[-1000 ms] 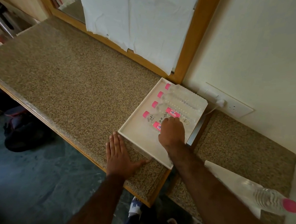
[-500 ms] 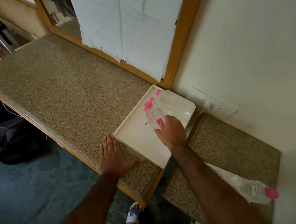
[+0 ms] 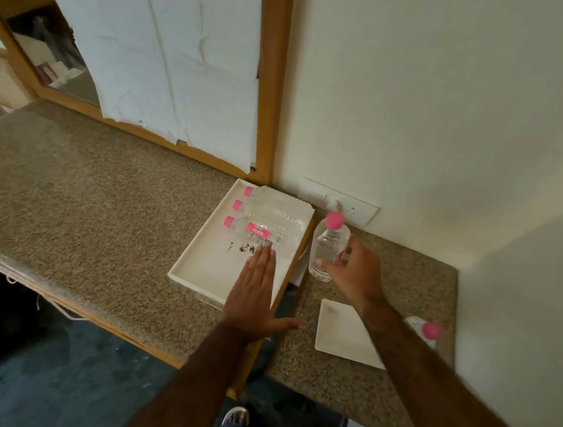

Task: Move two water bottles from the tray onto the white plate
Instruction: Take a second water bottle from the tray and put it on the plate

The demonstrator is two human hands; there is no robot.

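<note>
A clear, pink-capped water bottle (image 3: 327,248) is held upright in the fingers (image 3: 328,265), beyond the white plate (image 3: 342,333).

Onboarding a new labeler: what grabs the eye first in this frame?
The right hand holding a pink-capped bottle upright in the air, between the tray and the white plate. Next, three bottles lying side by side at the tray's far end, with the left hand flat over the near edge.

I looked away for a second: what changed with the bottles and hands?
The right hand lifted one bottle off the tray and carried it right, toward the white plate. The left hand slid onto the tray. Three bottles stayed put.
</note>
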